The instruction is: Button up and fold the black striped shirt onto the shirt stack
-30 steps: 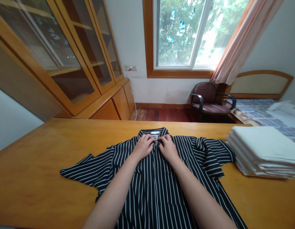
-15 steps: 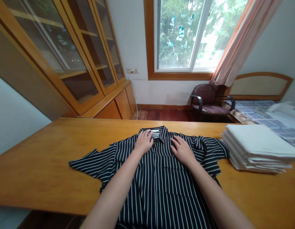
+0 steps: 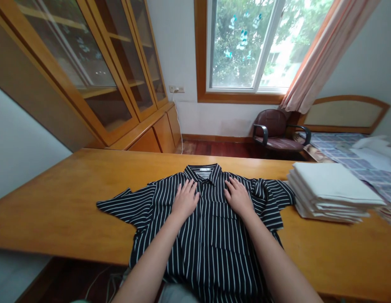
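Note:
A black shirt with white stripes lies spread front side up on the table, its collar pointing away from me and its short sleeves out to the sides. Its lower end reaches the near table edge. My left hand rests flat on the chest just below the collar's left side, fingers stretched out. On the other side of the button line, my right hand lies with spread fingers near the shoulder, above the chest pocket. Neither hand grips the cloth. Both forearms cover parts of the shirt's sides.
A stack of folded white cloth or sheets stands on the wooden table, touching the right sleeve. Beyond the table are an armchair, a bed and a glass-door cabinet. Cables hang below the table at left.
My left hand has slid from the collar down onto the chest, toward me. My right hand stays near the right shoulder. The view has shifted slightly.

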A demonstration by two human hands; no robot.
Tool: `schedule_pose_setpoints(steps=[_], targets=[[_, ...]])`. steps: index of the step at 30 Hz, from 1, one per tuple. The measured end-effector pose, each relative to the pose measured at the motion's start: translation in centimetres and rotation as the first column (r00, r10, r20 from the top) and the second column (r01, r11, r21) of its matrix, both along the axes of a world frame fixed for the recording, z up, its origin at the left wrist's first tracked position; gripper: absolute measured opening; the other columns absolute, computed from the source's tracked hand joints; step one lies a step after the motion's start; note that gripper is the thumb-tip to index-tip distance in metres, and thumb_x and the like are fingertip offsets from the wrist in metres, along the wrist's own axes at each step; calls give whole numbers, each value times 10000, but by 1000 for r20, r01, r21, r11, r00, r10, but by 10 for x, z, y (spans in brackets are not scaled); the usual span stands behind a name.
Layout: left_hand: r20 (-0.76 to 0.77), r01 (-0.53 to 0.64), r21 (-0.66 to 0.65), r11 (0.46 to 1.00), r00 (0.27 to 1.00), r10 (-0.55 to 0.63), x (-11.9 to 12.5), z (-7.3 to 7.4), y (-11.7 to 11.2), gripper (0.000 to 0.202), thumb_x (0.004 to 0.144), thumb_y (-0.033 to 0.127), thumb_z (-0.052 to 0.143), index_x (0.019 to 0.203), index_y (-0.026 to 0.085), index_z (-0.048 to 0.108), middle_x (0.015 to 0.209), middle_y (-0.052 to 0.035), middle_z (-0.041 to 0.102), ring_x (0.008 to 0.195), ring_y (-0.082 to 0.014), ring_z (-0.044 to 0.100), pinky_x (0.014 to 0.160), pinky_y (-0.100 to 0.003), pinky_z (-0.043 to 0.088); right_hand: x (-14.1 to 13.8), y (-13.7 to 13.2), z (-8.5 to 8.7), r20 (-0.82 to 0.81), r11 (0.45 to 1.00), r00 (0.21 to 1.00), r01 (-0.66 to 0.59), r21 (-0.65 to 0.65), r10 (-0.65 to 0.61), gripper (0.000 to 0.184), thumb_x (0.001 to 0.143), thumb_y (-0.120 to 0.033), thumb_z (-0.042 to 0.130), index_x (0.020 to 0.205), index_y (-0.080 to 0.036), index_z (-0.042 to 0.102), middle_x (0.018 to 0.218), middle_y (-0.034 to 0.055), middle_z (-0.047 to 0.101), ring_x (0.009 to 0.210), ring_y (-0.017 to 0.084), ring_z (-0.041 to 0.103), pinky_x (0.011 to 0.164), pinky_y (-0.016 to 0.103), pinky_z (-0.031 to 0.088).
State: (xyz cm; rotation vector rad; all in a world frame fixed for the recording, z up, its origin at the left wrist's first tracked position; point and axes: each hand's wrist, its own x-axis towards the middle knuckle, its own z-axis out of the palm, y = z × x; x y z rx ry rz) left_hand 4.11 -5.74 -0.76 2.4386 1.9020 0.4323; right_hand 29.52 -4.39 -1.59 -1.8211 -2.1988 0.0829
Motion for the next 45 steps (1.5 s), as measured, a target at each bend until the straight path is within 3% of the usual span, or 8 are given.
schedule_pose_setpoints(steps=[8, 21, 33, 45], targets=[[-22, 24, -38, 999, 999, -25, -8, -7, 0, 509, 1029, 422, 312, 1487, 252, 453, 1605, -33, 349, 1504, -250, 260, 1241, -506, 190, 3, -5, -3, -13, 1000, 1000, -20, 13, 20, 493, 996, -377, 397, 1436, -193, 525, 1564, 76, 417, 1473, 249, 310, 1212, 437, 218], [-54, 13, -40, 999, 998, -15, -5, -4, -1, 520, 1022, 437, 300, 1493, 268, 442, 1610, -20, 339, 1506, -243, 254, 1245, -496, 175, 0, -5, -1, -21, 1000, 1000, -7, 23, 7, 491, 991, -374, 403, 1420, -181, 541, 1544, 85, 444, 1451, 252, 346, 1205, 432, 235], [-26, 71, -54, 996, 997, -73, -14, -2, 20, 504, 1008, 435, 351, 1477, 286, 458, 1609, -23, 341, 1504, -236, 260, 1245, -491, 156, -1, 3, 2, -50, 999, 999, 20, 30, -19, 494, 989, -380, 413, 1409, -160, 553, 1535, 89, 456, 1445, 245, 350, 1209, 405, 235], [-11, 47, -30, 998, 999, -47, -13, -5, 37, 491, 992, 414, 373, 1454, 289, 484, 1600, -16, 361, 1499, -229, 273, 1242, -483, 168, -7, 21, 2, -33, 999, 999, 17, 44, -16, 486, 984, -371, 409, 1399, -166, 557, 1526, 96, 465, 1442, 246, 350, 1204, 410, 234]])
